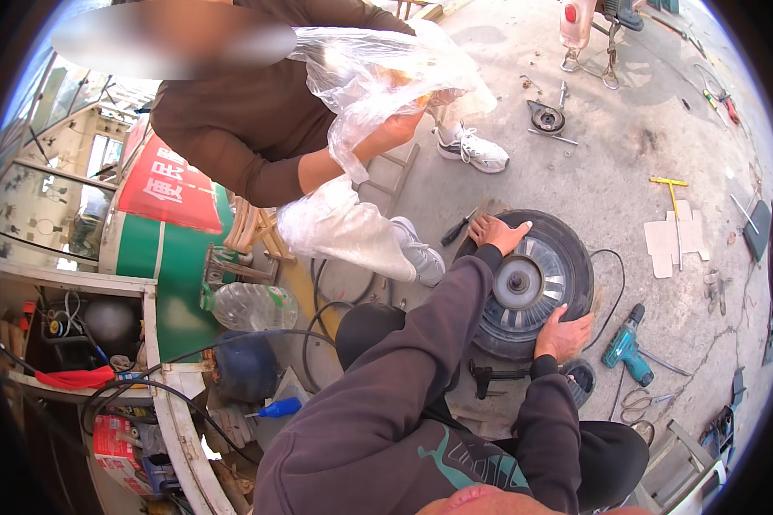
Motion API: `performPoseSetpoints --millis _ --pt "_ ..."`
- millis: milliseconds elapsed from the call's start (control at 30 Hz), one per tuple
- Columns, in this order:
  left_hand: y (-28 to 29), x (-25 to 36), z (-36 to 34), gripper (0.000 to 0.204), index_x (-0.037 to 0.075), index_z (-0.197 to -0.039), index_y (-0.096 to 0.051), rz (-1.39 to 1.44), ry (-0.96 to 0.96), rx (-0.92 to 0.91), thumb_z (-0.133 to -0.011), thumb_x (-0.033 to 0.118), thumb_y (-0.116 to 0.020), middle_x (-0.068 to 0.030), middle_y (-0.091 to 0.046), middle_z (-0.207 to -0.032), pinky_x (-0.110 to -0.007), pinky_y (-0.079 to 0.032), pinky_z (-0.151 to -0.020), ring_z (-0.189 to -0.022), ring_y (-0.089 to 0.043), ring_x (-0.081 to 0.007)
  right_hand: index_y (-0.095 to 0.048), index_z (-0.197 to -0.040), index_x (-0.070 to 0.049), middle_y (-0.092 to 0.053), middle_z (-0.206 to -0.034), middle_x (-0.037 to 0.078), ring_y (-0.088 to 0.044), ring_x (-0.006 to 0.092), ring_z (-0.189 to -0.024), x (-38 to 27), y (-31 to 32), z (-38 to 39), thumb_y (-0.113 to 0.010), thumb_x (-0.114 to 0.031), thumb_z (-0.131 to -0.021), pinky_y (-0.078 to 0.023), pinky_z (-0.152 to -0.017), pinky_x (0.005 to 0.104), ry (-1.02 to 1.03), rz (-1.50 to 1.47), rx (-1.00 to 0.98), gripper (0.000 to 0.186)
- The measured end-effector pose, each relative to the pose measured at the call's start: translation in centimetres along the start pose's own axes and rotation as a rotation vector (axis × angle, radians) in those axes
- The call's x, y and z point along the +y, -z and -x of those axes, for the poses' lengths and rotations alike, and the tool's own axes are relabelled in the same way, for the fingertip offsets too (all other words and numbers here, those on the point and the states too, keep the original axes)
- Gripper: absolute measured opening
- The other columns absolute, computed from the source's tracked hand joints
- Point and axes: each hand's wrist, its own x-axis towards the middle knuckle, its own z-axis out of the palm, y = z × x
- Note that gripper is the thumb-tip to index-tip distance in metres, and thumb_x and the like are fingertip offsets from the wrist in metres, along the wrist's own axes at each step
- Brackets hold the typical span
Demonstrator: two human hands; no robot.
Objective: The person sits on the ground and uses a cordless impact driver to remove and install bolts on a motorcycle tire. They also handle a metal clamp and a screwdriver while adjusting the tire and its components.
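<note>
A wheel with a black tyre and a grey metal hub (517, 285) lies on its side on the concrete in front of me. My left hand (498, 233) grips the tyre's far edge, its thumb lying over the rubber. On the near right side, my right hand (564, 333) curls round the tyre; some of its fingertips are hidden. A thin black cable (618, 296) runs along the right of the wheel. Just beyond my left hand lies a black-handled screwdriver (458, 228). Close to the wheel's near edge is a black tool (494, 378) whose kind I cannot make out.
A teal cordless drill (625, 350) lies right of the wheel. A yellow T-handle wrench (676, 206) rests on cardboard (659, 249). Ahead is a round brake part (548, 116). Another person (232, 129) sits ahead left, holding a clear plastic bag (352, 77). A cluttered shelf stands left.
</note>
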Motion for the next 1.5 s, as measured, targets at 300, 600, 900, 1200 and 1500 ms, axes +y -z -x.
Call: performPoseSetpoints --millis 300,600,900,1200,1500 --pt "0.9 -0.8 -1.3 0.131 -0.016 -0.153 -0.015 -0.047 0.047 -0.227 -0.071 0.069 -0.072 -0.0315 -0.018 -0.161 -0.052 -0.004 -0.122 -0.153 -0.008 -0.0439 -0.045 -0.140 0.008 -0.055 -0.134 0.027 -0.050 0.0407 -0.128 0.2 -0.4 0.1 -0.066 -0.038 -0.091 -0.042 -0.108 0.0475 0.018 -0.036 -0.005 0.070" --pt "0.7 -0.4 -1.6 0.130 -0.014 -0.153 -0.018 -0.064 0.070 -0.208 -0.069 0.069 -0.073 -0.0297 -0.023 -0.159 -0.051 -0.008 -0.122 -0.151 -0.015 -0.0425 -0.045 -0.140 0.007 -0.056 -0.134 0.026 -0.050 0.0405 -0.128 -0.3 0.0 0.0 -0.066 -0.037 -0.091 -0.042 -0.109 0.0471 0.003 -0.018 -0.007 0.069" --pt "1.3 -1.1 -1.5 0.133 -0.017 -0.150 -0.022 -0.102 -0.041 -0.249 -0.072 0.082 -0.062 -0.0307 -0.028 -0.157 -0.052 -0.013 -0.121 -0.149 -0.020 -0.0449 -0.047 -0.138 0.008 -0.057 -0.132 0.026 -0.051 0.0399 -0.126 -0.6 -0.3 0.1 -0.067 -0.036 -0.089 -0.043 -0.107 0.0470 0.014 -0.015 0.022 0.069" --pt "-1.4 -5.3 -5.0 0.066 -0.005 -0.108 -0.071 0.230 -0.251 0.014 -0.103 0.050 -0.035 -0.0297 -0.068 -0.113 -0.053 -0.046 -0.097 -0.110 -0.062 -0.0484 -0.047 -0.137 0.009 -0.057 -0.129 0.027 -0.051 0.0403 -0.124 0.1 -0.2 -0.5 -0.067 -0.038 -0.087 -0.042 -0.107 0.0464 0.026 -0.014 0.070 0.072" --pt "-2.3 -5.1 -10.6 0.064 -0.006 -0.107 -0.071 0.833 -0.304 0.053 -0.106 0.048 -0.038 -0.0200 -0.074 -0.104 -0.038 -0.055 -0.079 -0.091 -0.072 -0.0303 -0.047 -0.137 0.009 -0.056 -0.131 0.029 -0.050 0.0416 -0.126 -0.4 -0.2 0.0 -0.068 -0.037 -0.087 -0.040 -0.108 0.0476 0.032 -0.042 0.022 0.071"
